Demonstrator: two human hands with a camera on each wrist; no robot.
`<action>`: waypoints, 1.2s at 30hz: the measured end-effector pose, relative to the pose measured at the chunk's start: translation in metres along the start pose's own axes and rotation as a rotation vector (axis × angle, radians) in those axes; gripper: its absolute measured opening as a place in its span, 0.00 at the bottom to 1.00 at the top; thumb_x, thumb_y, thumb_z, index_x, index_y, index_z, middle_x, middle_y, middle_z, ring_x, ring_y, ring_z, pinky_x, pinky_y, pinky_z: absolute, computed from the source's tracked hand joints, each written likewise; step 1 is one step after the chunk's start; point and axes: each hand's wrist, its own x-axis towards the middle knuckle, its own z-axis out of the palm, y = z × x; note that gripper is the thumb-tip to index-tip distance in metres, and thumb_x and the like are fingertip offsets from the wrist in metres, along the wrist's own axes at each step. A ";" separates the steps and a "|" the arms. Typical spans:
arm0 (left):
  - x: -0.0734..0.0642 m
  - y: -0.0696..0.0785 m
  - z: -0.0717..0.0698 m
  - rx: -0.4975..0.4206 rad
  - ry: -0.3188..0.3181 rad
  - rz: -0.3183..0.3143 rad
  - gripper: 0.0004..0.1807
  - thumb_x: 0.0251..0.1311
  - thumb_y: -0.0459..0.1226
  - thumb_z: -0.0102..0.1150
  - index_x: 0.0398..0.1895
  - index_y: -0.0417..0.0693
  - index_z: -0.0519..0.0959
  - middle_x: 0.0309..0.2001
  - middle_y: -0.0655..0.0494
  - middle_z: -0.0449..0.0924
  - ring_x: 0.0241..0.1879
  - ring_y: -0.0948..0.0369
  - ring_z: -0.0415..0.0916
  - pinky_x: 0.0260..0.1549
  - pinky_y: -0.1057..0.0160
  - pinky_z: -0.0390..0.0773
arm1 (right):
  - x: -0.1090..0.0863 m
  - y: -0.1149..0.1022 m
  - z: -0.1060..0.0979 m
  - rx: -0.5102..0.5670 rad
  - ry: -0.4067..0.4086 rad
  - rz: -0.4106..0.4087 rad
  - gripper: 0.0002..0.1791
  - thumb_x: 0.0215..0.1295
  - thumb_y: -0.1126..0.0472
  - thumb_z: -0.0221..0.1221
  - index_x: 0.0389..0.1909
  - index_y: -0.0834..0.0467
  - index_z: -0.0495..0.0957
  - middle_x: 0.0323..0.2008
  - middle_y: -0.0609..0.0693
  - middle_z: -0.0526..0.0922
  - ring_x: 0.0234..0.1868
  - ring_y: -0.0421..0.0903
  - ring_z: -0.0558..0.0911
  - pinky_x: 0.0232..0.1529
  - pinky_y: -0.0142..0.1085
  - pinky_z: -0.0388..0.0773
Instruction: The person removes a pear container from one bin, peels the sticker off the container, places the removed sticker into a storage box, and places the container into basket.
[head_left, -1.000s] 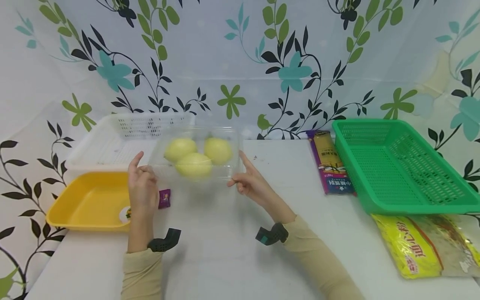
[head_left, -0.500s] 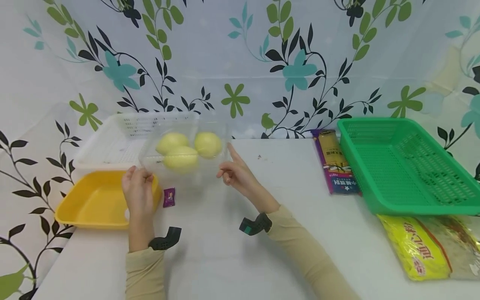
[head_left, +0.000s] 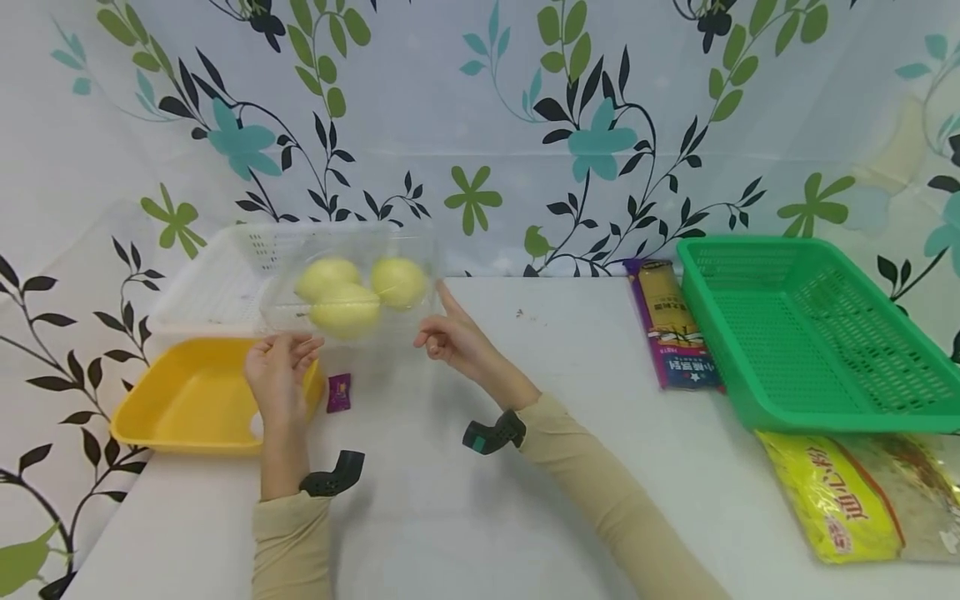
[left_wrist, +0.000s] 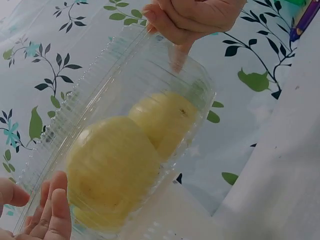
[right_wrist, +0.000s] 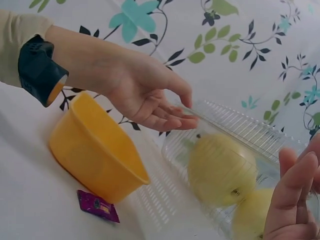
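A clear plastic box point(head_left: 281, 307) holding three round yellow fruits point(head_left: 345, 312) is held up above the table, partly over the white basket point(head_left: 213, 292). My left hand point(head_left: 279, 375) pinches the box's left end, thumb over the rim and fingers against the outer wall in the right wrist view. At the other end, my right hand point(head_left: 465, 346) grips the rim, thumb at the edge and the other fingers curled below, with the index finger along the side. Through the clear wall the fruits point(left_wrist: 112, 165) show close together; their exact kind is unclear.
A yellow tray point(head_left: 187, 392) lies below the left hand, with a small purple packet point(head_left: 339, 392) beside it. To the right are a purple pasta packet point(head_left: 671, 325), a green basket point(head_left: 817, 333) and a yellow bag point(head_left: 832, 500). A patterned cloth hangs behind.
The box of fruits has moved left, further over the white basket, with both hands still holding it. My right hand has shifted left and my left wrist has turned.
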 end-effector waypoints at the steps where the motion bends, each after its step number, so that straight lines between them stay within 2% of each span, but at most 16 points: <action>1: 0.000 0.000 0.000 0.008 -0.004 0.001 0.05 0.59 0.27 0.49 0.32 0.31 0.65 0.24 0.42 0.77 0.23 0.54 0.79 0.23 0.66 0.77 | 0.002 0.001 0.000 -0.001 -0.003 0.007 0.42 0.61 0.76 0.42 0.69 0.43 0.35 0.15 0.52 0.76 0.12 0.39 0.67 0.16 0.27 0.61; 6: 0.001 -0.005 0.003 0.023 -0.060 -0.004 0.05 0.60 0.28 0.50 0.30 0.32 0.66 0.27 0.41 0.78 0.23 0.55 0.79 0.24 0.66 0.77 | 0.013 0.005 0.002 0.004 -0.020 0.000 0.42 0.62 0.76 0.42 0.69 0.42 0.35 0.15 0.53 0.76 0.12 0.39 0.69 0.16 0.28 0.62; 9: 0.001 -0.010 0.005 0.013 -0.108 -0.008 0.07 0.61 0.30 0.49 0.33 0.33 0.65 0.29 0.41 0.78 0.24 0.55 0.79 0.26 0.66 0.77 | 0.022 0.007 0.004 0.009 -0.029 -0.006 0.43 0.62 0.76 0.42 0.69 0.42 0.35 0.15 0.53 0.76 0.13 0.40 0.70 0.17 0.28 0.63; 11: 0.003 -0.012 0.004 0.010 -0.116 0.015 0.08 0.63 0.32 0.47 0.36 0.33 0.63 0.29 0.41 0.78 0.23 0.55 0.79 0.26 0.66 0.77 | 0.027 0.009 0.006 0.001 -0.036 -0.001 0.43 0.62 0.76 0.42 0.69 0.42 0.34 0.16 0.54 0.76 0.13 0.40 0.70 0.17 0.28 0.63; 13: 0.006 -0.013 0.002 -0.003 -0.107 0.039 0.10 0.64 0.34 0.46 0.37 0.34 0.61 0.29 0.40 0.77 0.23 0.55 0.78 0.26 0.66 0.77 | 0.031 0.011 0.007 -0.018 -0.047 0.005 0.43 0.62 0.76 0.42 0.69 0.43 0.33 0.16 0.53 0.76 0.14 0.40 0.70 0.18 0.28 0.64; 18: 0.020 -0.018 -0.008 0.013 -0.016 0.121 0.12 0.59 0.29 0.51 0.37 0.36 0.57 0.25 0.40 0.78 0.19 0.56 0.78 0.21 0.66 0.77 | 0.036 0.015 0.007 -0.079 -0.044 0.049 0.43 0.63 0.75 0.43 0.69 0.43 0.32 0.16 0.54 0.77 0.12 0.40 0.71 0.17 0.28 0.66; 20: 0.034 -0.022 -0.019 0.024 -0.009 0.158 0.15 0.56 0.27 0.53 0.35 0.38 0.56 0.24 0.40 0.78 0.17 0.57 0.77 0.20 0.67 0.76 | 0.038 0.016 0.007 -0.083 -0.039 0.069 0.43 0.64 0.74 0.43 0.69 0.42 0.32 0.16 0.54 0.76 0.12 0.40 0.71 0.16 0.28 0.67; 22: 0.050 -0.023 -0.027 0.062 0.020 0.168 0.16 0.55 0.27 0.53 0.36 0.38 0.55 0.24 0.39 0.78 0.17 0.55 0.77 0.20 0.66 0.77 | 0.040 0.016 0.009 -0.088 -0.042 0.072 0.42 0.64 0.74 0.43 0.69 0.42 0.32 0.17 0.54 0.76 0.12 0.40 0.71 0.17 0.28 0.67; 25: 0.092 -0.032 -0.054 0.073 -0.022 0.165 0.19 0.55 0.31 0.55 0.42 0.40 0.54 0.26 0.38 0.78 0.20 0.52 0.78 0.21 0.64 0.77 | 0.046 0.013 0.013 -0.097 -0.050 0.060 0.42 0.64 0.73 0.43 0.69 0.44 0.31 0.17 0.54 0.76 0.13 0.40 0.70 0.17 0.28 0.66; 27: 0.118 -0.036 -0.068 0.090 -0.025 0.151 0.19 0.56 0.33 0.55 0.43 0.41 0.56 0.28 0.36 0.78 0.22 0.49 0.78 0.23 0.61 0.78 | 0.051 0.011 0.015 -0.115 -0.041 0.058 0.42 0.64 0.73 0.43 0.69 0.44 0.31 0.18 0.54 0.76 0.13 0.40 0.70 0.17 0.28 0.66; 29: 0.121 -0.029 -0.064 0.070 -0.020 0.134 0.16 0.58 0.32 0.52 0.42 0.41 0.56 0.25 0.37 0.78 0.19 0.49 0.77 0.19 0.62 0.77 | 0.055 0.010 0.018 -0.129 -0.023 0.069 0.42 0.64 0.73 0.43 0.69 0.44 0.31 0.18 0.54 0.77 0.13 0.40 0.71 0.17 0.28 0.67; 30: 0.129 -0.029 -0.067 0.027 -0.019 0.099 0.13 0.59 0.30 0.49 0.41 0.40 0.57 0.22 0.37 0.77 0.17 0.49 0.77 0.17 0.62 0.76 | 0.057 0.010 0.019 -0.137 -0.014 0.078 0.42 0.64 0.73 0.44 0.69 0.44 0.31 0.18 0.54 0.77 0.13 0.40 0.71 0.17 0.28 0.68; 34: 0.092 0.004 -0.028 -0.015 0.059 0.086 0.05 0.62 0.27 0.39 0.38 0.38 0.55 0.15 0.44 0.74 0.09 0.56 0.71 0.10 0.68 0.71 | 0.064 0.011 0.026 -0.166 0.013 0.113 0.43 0.65 0.72 0.45 0.69 0.44 0.30 0.19 0.54 0.78 0.13 0.40 0.73 0.18 0.28 0.71; 36: 0.094 0.008 -0.028 -0.042 0.041 0.097 0.05 0.64 0.29 0.39 0.39 0.37 0.56 0.15 0.44 0.74 0.08 0.56 0.70 0.09 0.68 0.70 | 0.068 0.012 0.030 -0.177 0.022 0.121 0.43 0.65 0.72 0.45 0.69 0.43 0.30 0.20 0.55 0.78 0.13 0.41 0.73 0.18 0.28 0.72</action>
